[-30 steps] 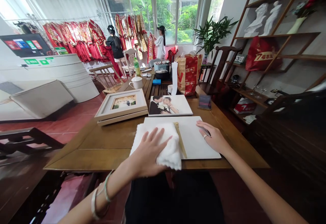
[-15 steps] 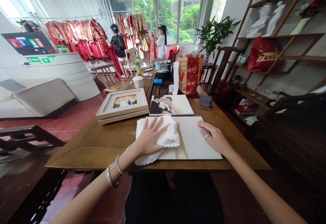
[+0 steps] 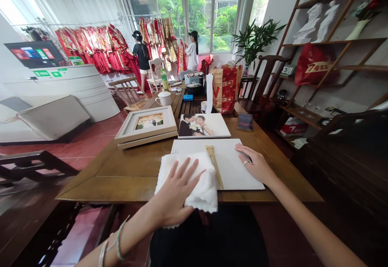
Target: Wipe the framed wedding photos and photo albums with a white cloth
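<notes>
My left hand (image 3: 176,190) lies flat with fingers spread on a white cloth (image 3: 200,194), which covers the near left part of a white board (image 3: 233,170) on the wooden table (image 3: 133,174). The cloth hangs a little over the table's front edge. My right hand (image 3: 256,164) rests open on the board's right side, a ring on one finger. A thin wooden tool (image 3: 214,166) lies on the board between my hands, just right of the cloth.
Behind the board lie a wedding photo print (image 3: 203,125) and stacked picture frames (image 3: 147,125). Farther back are a white cup (image 3: 164,97), a red paper bag (image 3: 226,87) and small items. Shelves stand on the right. Two people stand by red garments at the window.
My left hand pushed the cloth away across the board, then drew it back toward the table's front edge. My right hand stayed in place on the board.
</notes>
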Tool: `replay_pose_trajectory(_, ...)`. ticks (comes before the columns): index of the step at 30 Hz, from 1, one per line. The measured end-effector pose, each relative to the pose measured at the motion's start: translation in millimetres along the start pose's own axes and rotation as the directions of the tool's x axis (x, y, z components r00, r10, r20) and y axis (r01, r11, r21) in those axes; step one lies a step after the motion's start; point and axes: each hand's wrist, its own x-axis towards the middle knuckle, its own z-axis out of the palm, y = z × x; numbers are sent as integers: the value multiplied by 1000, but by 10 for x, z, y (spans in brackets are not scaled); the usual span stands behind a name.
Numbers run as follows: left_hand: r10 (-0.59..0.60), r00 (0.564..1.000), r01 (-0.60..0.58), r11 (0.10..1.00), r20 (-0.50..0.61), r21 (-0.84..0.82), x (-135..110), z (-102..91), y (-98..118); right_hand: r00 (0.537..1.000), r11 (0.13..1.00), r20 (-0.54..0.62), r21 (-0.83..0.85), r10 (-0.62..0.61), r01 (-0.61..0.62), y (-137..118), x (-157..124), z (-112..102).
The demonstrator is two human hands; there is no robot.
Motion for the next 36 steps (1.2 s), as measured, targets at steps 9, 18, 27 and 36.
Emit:
replay_pose_trajectory(9, -35, 996, 36, 999, -77, 23, 340, 60, -356, 1000, 1000, 0, 6, -13, 13, 9, 11, 35)
replay_pose_trajectory(18, -78, 994, 80, 997, -82, 19, 340, 86, -160, 1000, 1000, -13, 1, -17, 17, 11, 11, 31)
replay_pose_trajectory(27, -60, 997, 60, 998, -40, 13, 182, 65, -69, 1000, 1000, 0, 9, -9, 9, 36, 8, 26)
replay_pose_trajectory(36, -24, 993, 25, 1000, -117, 9, 710, 63, -892, 1000, 1000, 0, -5, -16, 16, 36, 9, 19)
